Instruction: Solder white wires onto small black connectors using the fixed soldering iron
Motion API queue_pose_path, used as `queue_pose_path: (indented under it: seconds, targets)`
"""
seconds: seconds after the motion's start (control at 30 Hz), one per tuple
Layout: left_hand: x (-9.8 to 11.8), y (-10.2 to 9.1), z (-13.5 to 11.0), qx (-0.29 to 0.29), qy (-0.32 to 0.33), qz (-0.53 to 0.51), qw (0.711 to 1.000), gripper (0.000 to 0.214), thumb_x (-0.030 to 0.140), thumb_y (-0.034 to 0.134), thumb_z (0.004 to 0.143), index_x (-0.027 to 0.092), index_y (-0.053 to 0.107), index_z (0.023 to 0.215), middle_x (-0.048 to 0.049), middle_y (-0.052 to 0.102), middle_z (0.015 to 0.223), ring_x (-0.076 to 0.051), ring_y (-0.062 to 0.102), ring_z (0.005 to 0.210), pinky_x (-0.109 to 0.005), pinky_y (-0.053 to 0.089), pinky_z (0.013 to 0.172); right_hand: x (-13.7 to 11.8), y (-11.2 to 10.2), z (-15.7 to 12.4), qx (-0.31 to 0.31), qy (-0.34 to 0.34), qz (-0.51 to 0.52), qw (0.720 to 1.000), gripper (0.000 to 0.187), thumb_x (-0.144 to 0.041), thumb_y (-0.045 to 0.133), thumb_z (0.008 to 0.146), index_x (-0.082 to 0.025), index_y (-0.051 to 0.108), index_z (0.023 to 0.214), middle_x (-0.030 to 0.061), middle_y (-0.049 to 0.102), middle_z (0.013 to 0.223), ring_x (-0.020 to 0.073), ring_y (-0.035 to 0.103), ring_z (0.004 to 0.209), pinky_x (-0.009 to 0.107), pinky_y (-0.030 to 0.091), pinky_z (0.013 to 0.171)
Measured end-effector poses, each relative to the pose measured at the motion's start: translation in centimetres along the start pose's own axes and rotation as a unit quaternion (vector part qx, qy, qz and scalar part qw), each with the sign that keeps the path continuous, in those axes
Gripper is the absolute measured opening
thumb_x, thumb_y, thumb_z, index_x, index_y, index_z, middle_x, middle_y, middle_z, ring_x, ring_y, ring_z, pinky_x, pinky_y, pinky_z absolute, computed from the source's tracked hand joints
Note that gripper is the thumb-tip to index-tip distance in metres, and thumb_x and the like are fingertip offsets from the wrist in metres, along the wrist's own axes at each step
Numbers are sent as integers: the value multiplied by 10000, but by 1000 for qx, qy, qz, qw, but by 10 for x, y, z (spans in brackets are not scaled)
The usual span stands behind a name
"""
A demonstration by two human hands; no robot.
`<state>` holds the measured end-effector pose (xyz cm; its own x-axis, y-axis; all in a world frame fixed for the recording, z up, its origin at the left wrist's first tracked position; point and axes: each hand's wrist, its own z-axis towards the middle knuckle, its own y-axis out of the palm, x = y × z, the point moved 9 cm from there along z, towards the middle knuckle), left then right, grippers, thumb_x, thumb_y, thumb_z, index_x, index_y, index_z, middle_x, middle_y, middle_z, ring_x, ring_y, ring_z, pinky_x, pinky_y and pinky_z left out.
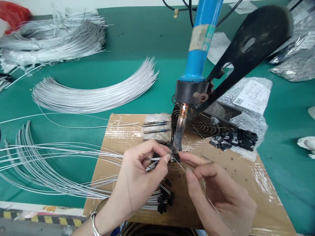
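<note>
My left hand (140,177) pinches a thin silver wire (73,154) and holds its end against the tip of a soldering iron (179,131). The iron has a blue handle (200,42) and hangs tip-down in a black stand (246,55). My right hand (216,190) pinches a thin strand of solder wire (211,203) and brings it to the same tip. Below my left hand lies a small pile of finished wires with black parts (162,200) on their ends. All of this sits over a brown cardboard sheet (246,177).
Bundles of silver wires curve across the green mat at left (93,95) and back left (54,39). A grey sponge pad (157,127) lies behind my hands. Small black components (233,139) spill from a plastic bag (248,98) at right. Foil bags (295,55) lie far right.
</note>
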<state>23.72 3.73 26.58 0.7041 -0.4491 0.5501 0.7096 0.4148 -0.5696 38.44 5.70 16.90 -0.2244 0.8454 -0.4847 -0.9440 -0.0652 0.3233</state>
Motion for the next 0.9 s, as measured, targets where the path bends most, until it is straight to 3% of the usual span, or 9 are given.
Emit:
queue_pose_path:
  seconds: [0.23,0.43,0.73,0.9]
  targets:
    - [0,-1,-4,0,9,5,1000,122,209,661,907,132,679,816,-57,731,937,-122,691,788,-168,517,653,-2,2,1,4,0,5,1000,152,-72,678,921,-190,585,896,24,720,1255,117,730,1087,177,526,955]
    - [4,-1,-2,8,20,1,1000,114,184,663,901,128,678,803,-51,737,921,-95,699,782,-125,516,677,-4,1,2,46,34,12,998,155,-146,674,948,-196,579,836,-12,732,1213,105,738,1028,175,523,861]
    - [4,1,1,-2,19,-6,1000,107,166,668,896,112,675,804,-56,743,920,-75,694,784,-95,511,690,-1,2,2,40,21,16,999,140,-125,663,955,-190,584,860,-20,735,1210,114,741,1045,187,542,916]
    - [2,2,0,-8,5,5,1000,116,189,666,911,118,680,820,-51,734,936,-87,671,781,-133,501,678,-1,2,2,15,1,19,1000,159,-55,676,917,-188,591,895,13,724,1238,125,738,1054,188,548,937]
